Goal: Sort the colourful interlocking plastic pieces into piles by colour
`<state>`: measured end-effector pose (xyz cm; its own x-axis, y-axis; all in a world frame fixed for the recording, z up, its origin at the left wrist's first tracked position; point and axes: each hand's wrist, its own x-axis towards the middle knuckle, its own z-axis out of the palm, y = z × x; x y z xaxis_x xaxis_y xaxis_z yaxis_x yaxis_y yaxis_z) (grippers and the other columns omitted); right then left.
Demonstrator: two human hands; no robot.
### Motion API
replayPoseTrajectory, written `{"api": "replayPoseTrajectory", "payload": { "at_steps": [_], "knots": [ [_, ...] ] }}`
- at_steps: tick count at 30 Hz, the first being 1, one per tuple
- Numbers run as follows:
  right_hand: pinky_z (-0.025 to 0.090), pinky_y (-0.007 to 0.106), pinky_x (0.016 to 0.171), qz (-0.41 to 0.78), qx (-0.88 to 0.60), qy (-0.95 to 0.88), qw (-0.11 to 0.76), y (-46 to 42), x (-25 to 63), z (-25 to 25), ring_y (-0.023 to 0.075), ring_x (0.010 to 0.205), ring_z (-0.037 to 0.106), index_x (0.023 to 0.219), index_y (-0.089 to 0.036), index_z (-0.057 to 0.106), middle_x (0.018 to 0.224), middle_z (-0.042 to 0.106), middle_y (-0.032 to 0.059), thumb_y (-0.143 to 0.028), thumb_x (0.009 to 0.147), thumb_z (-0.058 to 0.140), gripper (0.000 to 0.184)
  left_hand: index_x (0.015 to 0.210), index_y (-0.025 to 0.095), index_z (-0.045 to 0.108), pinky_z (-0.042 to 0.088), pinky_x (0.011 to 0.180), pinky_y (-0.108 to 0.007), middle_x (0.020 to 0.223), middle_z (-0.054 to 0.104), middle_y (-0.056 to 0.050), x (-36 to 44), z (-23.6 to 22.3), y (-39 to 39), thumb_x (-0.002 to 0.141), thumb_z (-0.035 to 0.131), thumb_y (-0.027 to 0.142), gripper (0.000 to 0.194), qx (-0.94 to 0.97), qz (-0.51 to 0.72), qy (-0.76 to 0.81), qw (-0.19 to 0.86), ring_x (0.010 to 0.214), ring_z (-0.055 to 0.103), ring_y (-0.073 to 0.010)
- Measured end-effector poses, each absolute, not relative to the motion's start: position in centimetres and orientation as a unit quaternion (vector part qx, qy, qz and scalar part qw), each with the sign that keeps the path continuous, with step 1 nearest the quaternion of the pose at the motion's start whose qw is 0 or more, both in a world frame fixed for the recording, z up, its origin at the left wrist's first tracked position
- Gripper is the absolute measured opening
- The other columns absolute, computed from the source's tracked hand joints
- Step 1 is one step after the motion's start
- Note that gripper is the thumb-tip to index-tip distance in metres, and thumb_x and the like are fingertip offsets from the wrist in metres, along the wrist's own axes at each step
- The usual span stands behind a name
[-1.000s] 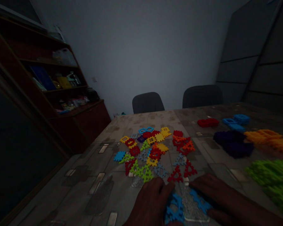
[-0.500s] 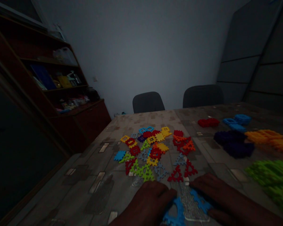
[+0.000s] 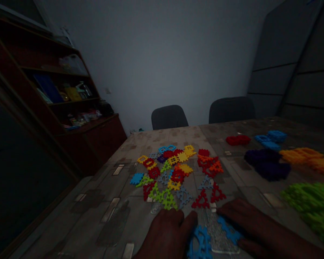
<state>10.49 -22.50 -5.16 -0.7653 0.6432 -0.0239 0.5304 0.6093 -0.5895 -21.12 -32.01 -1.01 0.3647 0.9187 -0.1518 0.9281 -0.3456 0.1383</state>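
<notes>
At the near edge of the view, my left hand (image 3: pixel 169 230) is closed at the side of a blue toothed plastic building piece (image 3: pixel 201 242), its thumb along the piece's upper left. Its other fingertips are hidden beneath the hand. My right hand (image 3: pixel 247 223) rests on the table, thumb and fingers around a second blue toothed piece (image 3: pixel 229 230) that it partly covers. A strip of tablecloth separates the two blue pieces. Just beyond the hands lie red triangular pieces (image 3: pixel 201 199), a grey triangle (image 3: pixel 183 196) and lime green triangles (image 3: pixel 167 198).
Mixed yellow (image 3: pixel 183 157), red, orange and blue pieces spread over the table's middle. On the right stand sorted piles: lime green (image 3: pixel 313 199), dark purple (image 3: pixel 270 163), orange (image 3: pixel 304 155), blue (image 3: pixel 277 136) and red (image 3: pixel 237 140). Two chairs (image 3: pixel 170 117) stand behind the table; a shelf cabinet (image 3: pixel 97 133) is left.
My left thumb has drawn back a little to the left, and more toothed edges show on the blue piece beside it. My right hand has hardly moved.
</notes>
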Motion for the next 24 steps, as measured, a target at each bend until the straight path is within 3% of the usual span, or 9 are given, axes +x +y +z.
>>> {"api": "replayPoseTrajectory", "payload": {
  "at_steps": [2, 5, 9, 20, 24],
  "knots": [
    [0.039, 0.058, 0.125, 0.290, -0.337, -0.890, 0.102, -22.6, 10.6, -5.4, 0.0380, 0.153, 0.044, 0.157, -0.042, 0.054, 0.167, 0.050, 0.0021, -0.049, 0.099, 0.071, 0.061, 0.153, 0.028, 0.051, 0.060, 0.082, -0.049, 0.112, 0.074, -0.013, -21.3, -0.6, -32.0, 0.091, 0.076, 0.057, 0.073, 0.825, -0.010, 0.550, 0.128, 0.093, 0.072, -0.0352],
    [0.038, 0.058, 0.126, 0.276, -0.355, -0.885, 0.116, -22.7, 10.7, -6.0, 0.0375, 0.154, 0.043, 0.157, -0.041, 0.054, 0.167, 0.049, 0.0020, -0.050, 0.099, 0.071, 0.061, 0.156, 0.027, 0.046, 0.058, 0.096, -0.051, 0.135, 0.068, -0.015, -22.1, 0.5, -32.0, 0.093, 0.075, 0.057, 0.076, 0.841, 0.038, 0.506, 0.186, 0.115, 0.068, -0.0366],
    [0.034, 0.060, 0.127, 0.285, -0.350, -0.888, 0.088, -22.6, 10.6, -6.0, 0.0385, 0.156, 0.040, 0.158, -0.040, 0.053, 0.168, 0.048, 0.0037, -0.051, 0.099, 0.069, 0.062, 0.155, 0.033, 0.044, 0.049, 0.112, -0.047, 0.150, 0.060, -0.009, -23.3, 1.0, -31.8, 0.096, 0.074, 0.035, 0.065, 0.860, 0.080, 0.448, 0.230, 0.134, 0.059, -0.0305],
    [0.036, 0.058, 0.126, 0.276, -0.344, -0.894, 0.076, -22.4, 10.7, -5.9, 0.0377, 0.156, 0.040, 0.159, -0.042, 0.051, 0.169, 0.046, 0.0029, -0.052, 0.101, 0.066, 0.061, 0.158, 0.034, 0.037, 0.056, 0.097, -0.041, 0.134, 0.066, -0.010, -22.6, 0.4, -31.8, 0.097, 0.074, 0.017, 0.074, 0.878, 0.007, 0.449, 0.165, 0.114, 0.066, -0.0283],
    [0.037, 0.058, 0.126, 0.268, -0.344, -0.896, 0.088, -22.3, 10.8, -6.3, 0.0380, 0.154, 0.042, 0.158, -0.041, 0.053, 0.167, 0.050, 0.0041, -0.049, 0.099, 0.069, 0.062, 0.157, 0.034, 0.036, 0.056, 0.097, -0.043, 0.131, 0.065, -0.009, -22.9, 0.9, -32.2, 0.093, 0.080, 0.025, 0.078, 0.875, 0.005, 0.457, 0.161, 0.111, 0.065, -0.0290]
  ]
}}
